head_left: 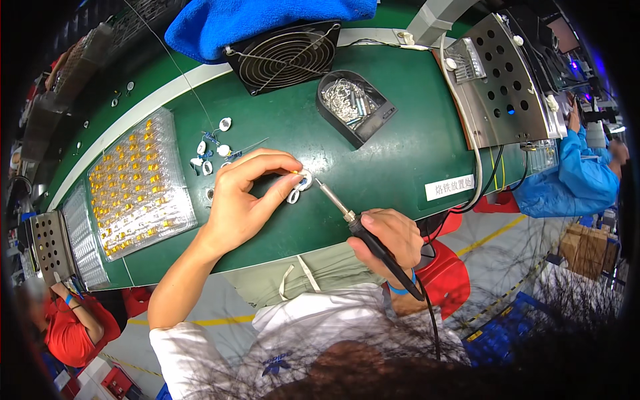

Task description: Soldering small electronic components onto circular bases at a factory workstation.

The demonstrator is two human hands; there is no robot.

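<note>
Between the thumb and forefinger of my left hand (250,193) is a small white round part (305,179), with a white ring (293,197) just below it. My right hand (393,243) is wrapped round the black handle of a soldering iron (339,203). The iron's metal tip points up and left, close to the white part; whether they touch I cannot tell. Beyond my left hand lie several small white round parts with blue pieces (224,151). A clear tray (180,187) with rows of small orange-yellow pieces lies to the left.
A black bin (380,120) holding metal bits stands beyond my hands. Behind it are a black fan (283,57) and a blue cloth (267,23). A perforated metal stand (497,80) is at the right. One person in blue (567,177) sits right, another in red (73,327) left.
</note>
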